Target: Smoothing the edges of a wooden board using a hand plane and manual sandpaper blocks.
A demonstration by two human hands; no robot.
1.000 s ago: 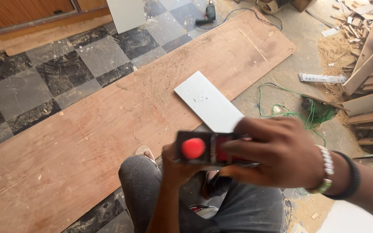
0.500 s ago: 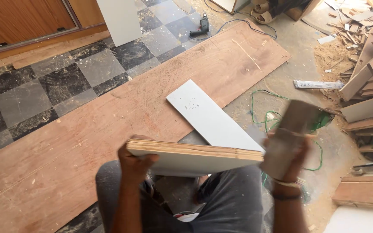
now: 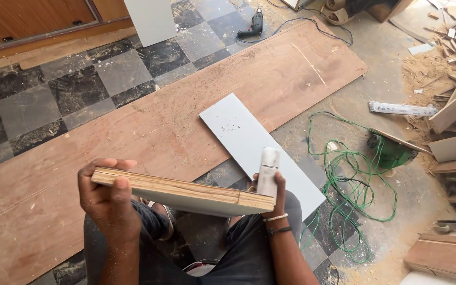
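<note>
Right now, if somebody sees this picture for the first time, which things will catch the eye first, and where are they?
In the near centre, the left hand holds a plywood board edge-up above the lap, and the right hand holds a pale tube-shaped object at its right end. Behind lie a long brown plywood sheet across the checkered floor and a white panel. To the right is a tangled green cable.

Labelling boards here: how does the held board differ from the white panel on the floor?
The held board is up in both hands, its raw layered edge facing the camera; the white panel lies flat, its face showing. The left hand grips one end of the board, the right hand the other; nothing touches the panel. Both are long and rectangular.
</note>
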